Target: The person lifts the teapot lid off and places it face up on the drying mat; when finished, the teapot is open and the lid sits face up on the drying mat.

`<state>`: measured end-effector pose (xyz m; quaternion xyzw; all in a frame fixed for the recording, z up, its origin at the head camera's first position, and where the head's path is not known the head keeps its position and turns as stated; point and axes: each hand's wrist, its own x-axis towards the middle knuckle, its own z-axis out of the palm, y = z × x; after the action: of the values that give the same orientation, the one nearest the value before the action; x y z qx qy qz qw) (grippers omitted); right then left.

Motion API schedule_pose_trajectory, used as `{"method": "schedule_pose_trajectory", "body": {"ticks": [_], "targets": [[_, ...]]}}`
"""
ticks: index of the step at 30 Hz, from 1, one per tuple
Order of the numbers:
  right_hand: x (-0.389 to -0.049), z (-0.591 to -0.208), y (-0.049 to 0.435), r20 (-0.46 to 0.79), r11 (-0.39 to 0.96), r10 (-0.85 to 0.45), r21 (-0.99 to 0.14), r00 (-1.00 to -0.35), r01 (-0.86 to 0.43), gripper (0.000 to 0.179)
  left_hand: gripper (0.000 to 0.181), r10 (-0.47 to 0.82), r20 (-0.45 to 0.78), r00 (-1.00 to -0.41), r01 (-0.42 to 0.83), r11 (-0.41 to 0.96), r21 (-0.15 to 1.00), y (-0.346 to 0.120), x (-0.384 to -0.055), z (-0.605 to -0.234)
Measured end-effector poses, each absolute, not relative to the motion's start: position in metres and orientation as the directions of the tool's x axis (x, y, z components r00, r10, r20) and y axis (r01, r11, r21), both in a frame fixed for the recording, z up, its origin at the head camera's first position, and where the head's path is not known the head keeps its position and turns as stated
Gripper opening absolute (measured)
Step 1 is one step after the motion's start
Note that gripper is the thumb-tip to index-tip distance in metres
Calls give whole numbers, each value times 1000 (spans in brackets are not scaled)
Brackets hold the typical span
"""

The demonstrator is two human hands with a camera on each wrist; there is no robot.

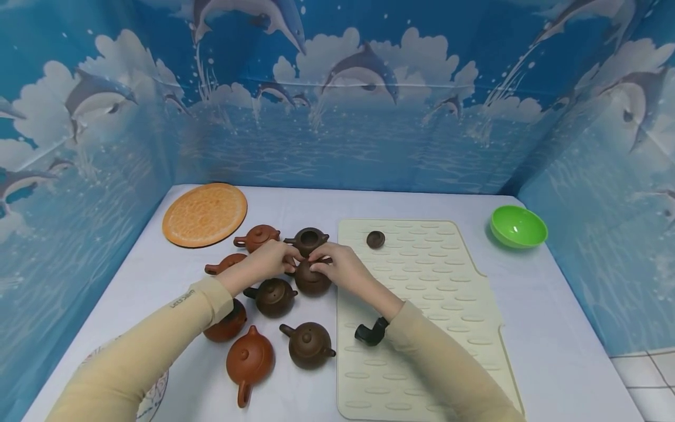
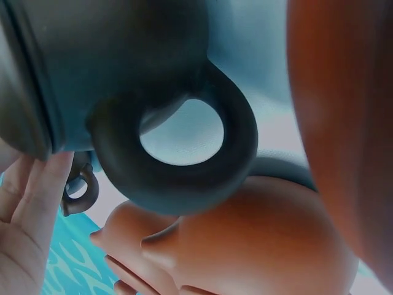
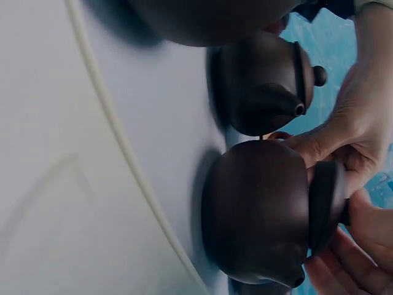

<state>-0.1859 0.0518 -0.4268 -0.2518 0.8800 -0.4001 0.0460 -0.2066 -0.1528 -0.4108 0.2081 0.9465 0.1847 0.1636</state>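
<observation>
My right hand (image 1: pixel 344 268) pinches the knob of a dark brown lid (image 3: pixel 325 206), which sits tilted at the mouth of a dark brown teapot (image 1: pixel 313 282). Bent fingers of my left hand (image 1: pixel 275 258) reach the same teapot's rim from the other side. Their tips are partly hidden behind the lid, so I cannot tell whether they grip it. Close in the left wrist view is a dark teapot's ring handle (image 2: pixel 242 132). Behind the hands stands a lidless dark teapot (image 1: pixel 308 240); a second dark lid (image 1: pixel 375 239) lies on the cream mat (image 1: pixel 422 281).
Nearer me and to the left are two dark lidded teapots (image 1: pixel 310 346) and several reddish-brown ones (image 1: pixel 250 357). An orange round mat (image 1: pixel 204 215) lies at the back left, a green bowl (image 1: pixel 519 226) at the back right. A patterned plate (image 1: pixel 156 398) is partly under my left sleeve.
</observation>
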Motion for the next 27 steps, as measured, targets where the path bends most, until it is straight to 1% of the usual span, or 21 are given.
{"method": "schedule_pose_trajectory", "body": {"ticks": [2, 4, 6, 8, 11, 13, 16, 20, 24, 26, 27], "targets": [[-187, -429, 56, 74, 512, -435, -800, -897, -314, 17, 26, 452, -233, -861, 331, 846, 418, -153, -207, -410], [-189, -431, 61, 12, 443, -389, -874, -921, -198, 20, 26, 446, -238, -863, 325, 850, 415, -153, -207, -410], [-191, -433, 66, -65, 339, -358, -938, -931, -65, 25, 26, 433, -247, -867, 309, 856, 415, -152, -207, -409], [-192, -435, 72, -142, 203, -351, -976, -926, 72, 29, 26, 425, -253, -869, 301, 860, 411, -152, -206, -409], [-193, -437, 80, -236, -38, -378, -962, -895, 270, 37, 27, 419, -253, -872, 294, 862, 413, -151, -206, -409], [-193, -437, 85, -265, -172, -401, -919, -877, 356, 41, 27, 425, -247, -871, 302, 860, 412, -151, -205, -409], [-192, -436, 92, -264, -335, -431, -841, -863, 425, 45, 28, 427, -244, -871, 304, 857, 416, -151, -204, -409], [-190, -435, 101, -266, -458, -435, -757, -860, 466, 45, 28, 431, -242, -869, 311, 857, 412, -150, -202, -408], [-190, -436, 113, -297, -535, -425, -680, -855, 501, 31, 29, 434, -235, -870, 317, 855, 410, -150, -200, -406], [-190, -435, 120, -311, -540, -409, -676, -858, 502, 25, 29, 439, -225, -870, 325, 853, 410, -149, -199, -405], [-191, -434, 124, -307, -524, -405, -694, -861, 494, 26, 29, 442, -222, -869, 329, 851, 409, -149, -198, -404]]}}
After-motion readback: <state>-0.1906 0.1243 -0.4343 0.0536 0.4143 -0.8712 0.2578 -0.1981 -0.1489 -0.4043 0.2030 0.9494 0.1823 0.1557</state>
